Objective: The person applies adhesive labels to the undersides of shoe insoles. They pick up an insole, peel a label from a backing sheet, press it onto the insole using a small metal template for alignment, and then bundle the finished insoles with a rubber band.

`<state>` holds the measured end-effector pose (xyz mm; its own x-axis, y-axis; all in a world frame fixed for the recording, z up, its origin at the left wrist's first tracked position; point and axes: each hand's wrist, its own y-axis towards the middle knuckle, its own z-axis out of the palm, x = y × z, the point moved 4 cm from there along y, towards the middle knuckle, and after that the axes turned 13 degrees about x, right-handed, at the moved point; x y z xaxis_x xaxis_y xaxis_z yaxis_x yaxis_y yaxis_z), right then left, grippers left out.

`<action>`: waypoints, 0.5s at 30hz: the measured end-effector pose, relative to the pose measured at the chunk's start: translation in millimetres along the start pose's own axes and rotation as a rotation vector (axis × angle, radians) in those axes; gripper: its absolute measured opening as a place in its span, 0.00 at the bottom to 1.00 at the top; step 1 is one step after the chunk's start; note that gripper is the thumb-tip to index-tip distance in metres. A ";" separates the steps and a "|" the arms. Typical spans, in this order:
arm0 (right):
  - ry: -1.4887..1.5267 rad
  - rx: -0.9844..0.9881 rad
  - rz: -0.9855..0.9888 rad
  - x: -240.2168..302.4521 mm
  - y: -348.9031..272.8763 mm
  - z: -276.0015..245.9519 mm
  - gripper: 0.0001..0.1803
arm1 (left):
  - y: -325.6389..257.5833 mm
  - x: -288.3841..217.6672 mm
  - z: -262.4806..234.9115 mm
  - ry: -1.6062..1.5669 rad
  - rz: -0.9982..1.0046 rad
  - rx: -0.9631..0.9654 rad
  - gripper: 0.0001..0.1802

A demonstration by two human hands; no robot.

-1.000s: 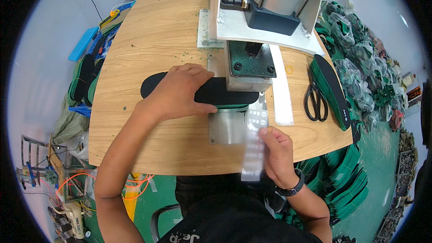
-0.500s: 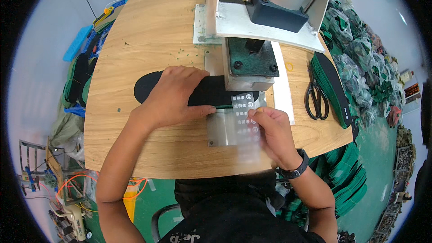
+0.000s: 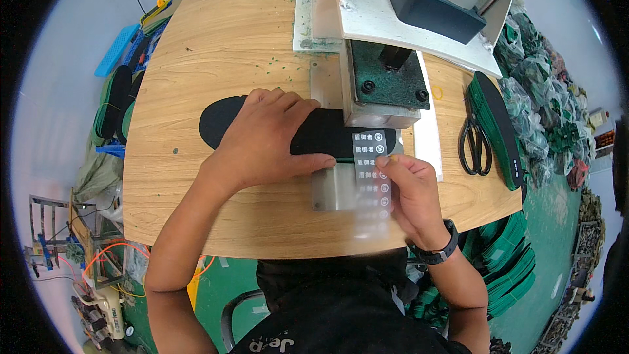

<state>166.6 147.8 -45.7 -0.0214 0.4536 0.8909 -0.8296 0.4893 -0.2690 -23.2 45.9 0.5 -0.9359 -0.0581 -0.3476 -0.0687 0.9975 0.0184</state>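
A black shoe insole (image 3: 327, 136) with a thin green edge lies crosswise on the table, its right part in front of the press block. My left hand (image 3: 259, 137) grips it, fingers over the top and thumb along the near edge. Between thumb and fingers, my right hand (image 3: 416, 196) pinches a translucent strip of labels (image 3: 369, 176) with white print. The strip's far end overlaps the insole's right part; its near end hangs toward me and is blurred. Under the insole, a shiny metal plate (image 3: 339, 190) shows at the near side.
The press (image 3: 386, 82) with its metal block stands just beyond the insole's right part. To the right lie black scissors (image 3: 474, 147) and a stack of insoles (image 3: 496, 131). More insoles (image 3: 111, 105) are at the left, and bagged green pieces (image 3: 524, 78) are heaped beyond the table's right side.
The whole view has shifted slightly, so the table and press appear farther right. Both hands keep their holds, and the strip stays over the insole's right part, its printing now sharper.
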 end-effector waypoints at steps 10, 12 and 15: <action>-0.005 -0.025 -0.014 0.7 8.1 -2.2 0.13 | 3.2 0.2 -1.2 0.011 -0.039 -0.052 0.38; -0.001 -0.025 -0.017 0.8 8.8 -2.3 0.12 | 4.6 0.5 -1.3 0.008 -0.035 -0.043 0.38; 0.002 -0.022 -0.022 1.2 9.7 -1.9 0.12 | 5.8 0.7 -2.0 0.011 -0.024 -0.044 0.38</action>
<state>159.6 154.5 -47.9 -0.0017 0.4444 0.8958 -0.8171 0.5158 -0.2574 -25.0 51.5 2.2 -0.9374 -0.0827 -0.3384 -0.1061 0.9930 0.0515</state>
